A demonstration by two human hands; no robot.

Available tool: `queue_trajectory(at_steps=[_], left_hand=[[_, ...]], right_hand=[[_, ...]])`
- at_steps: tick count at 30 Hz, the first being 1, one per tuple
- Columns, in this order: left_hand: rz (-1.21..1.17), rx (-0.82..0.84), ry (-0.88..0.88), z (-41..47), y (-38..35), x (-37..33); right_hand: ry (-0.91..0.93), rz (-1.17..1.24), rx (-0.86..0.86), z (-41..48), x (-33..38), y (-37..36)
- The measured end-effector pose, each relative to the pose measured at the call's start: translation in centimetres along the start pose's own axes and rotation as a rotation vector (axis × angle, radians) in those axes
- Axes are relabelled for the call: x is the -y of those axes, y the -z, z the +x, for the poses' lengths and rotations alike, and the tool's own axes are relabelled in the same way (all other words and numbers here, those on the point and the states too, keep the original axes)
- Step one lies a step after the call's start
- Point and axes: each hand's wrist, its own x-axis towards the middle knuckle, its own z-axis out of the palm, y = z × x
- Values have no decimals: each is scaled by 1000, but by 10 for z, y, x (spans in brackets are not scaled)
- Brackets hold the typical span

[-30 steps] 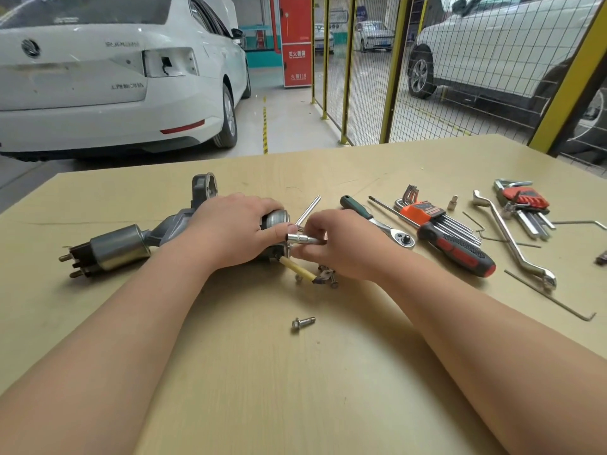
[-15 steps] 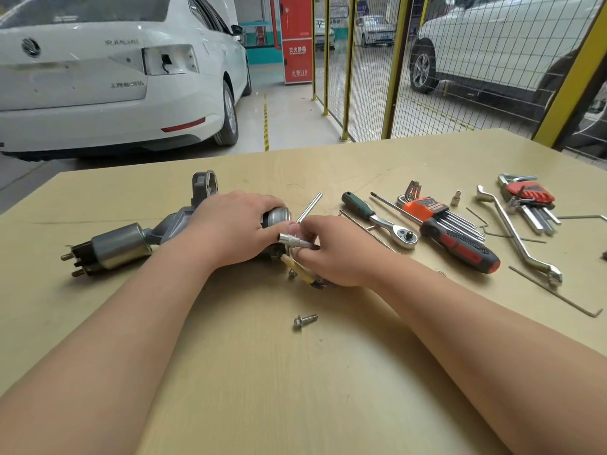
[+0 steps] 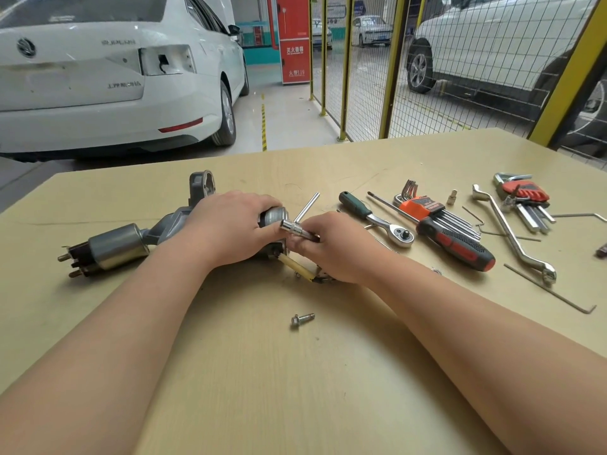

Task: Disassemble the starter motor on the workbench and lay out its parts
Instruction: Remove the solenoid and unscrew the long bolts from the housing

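The grey metal starter motor [image 3: 138, 239], lying toward the left edge of the tan wooden workbench [image 3: 295, 389], is clamped by the closed left hand [image 3: 230, 228]. A chrome T-handle socket driver [image 3: 297, 224] is gripped by the closed right hand [image 3: 335, 247] at the motor's end cap. If the socket is seated askew, slippage and fastener rounding are likely; the 1 loose flanged bolt [image 3: 303, 320] may roll away.

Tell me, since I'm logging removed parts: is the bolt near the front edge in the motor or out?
Out. The bolt lies loose on its side on the bench, apart from the motor and both hands.
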Motion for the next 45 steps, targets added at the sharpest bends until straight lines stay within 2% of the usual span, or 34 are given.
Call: queue_trajectory(at_steps=[8,12,16,23,30,39,45], left_hand=[[7,6,7,0,0,0],[10,4,1,0,1,-1],[9,-15,5,1,1,-2],[4,-18,-5,0,1,-2],[7,-3,1,0,2,-3],[12,11,17,-1,3,-4],[16,11,15,0,3,-4]], right_hand=[[48,-56,-77,0,-2,-5],[3,-9,-96,0,-3,0],[-64,-67,-7,3,1,-2],[-70,66,59,4,2,1],[-83,35,-2,2,-5,1],[-105,73,82,3,1,4],[-134,81,40,3,-2,3]])
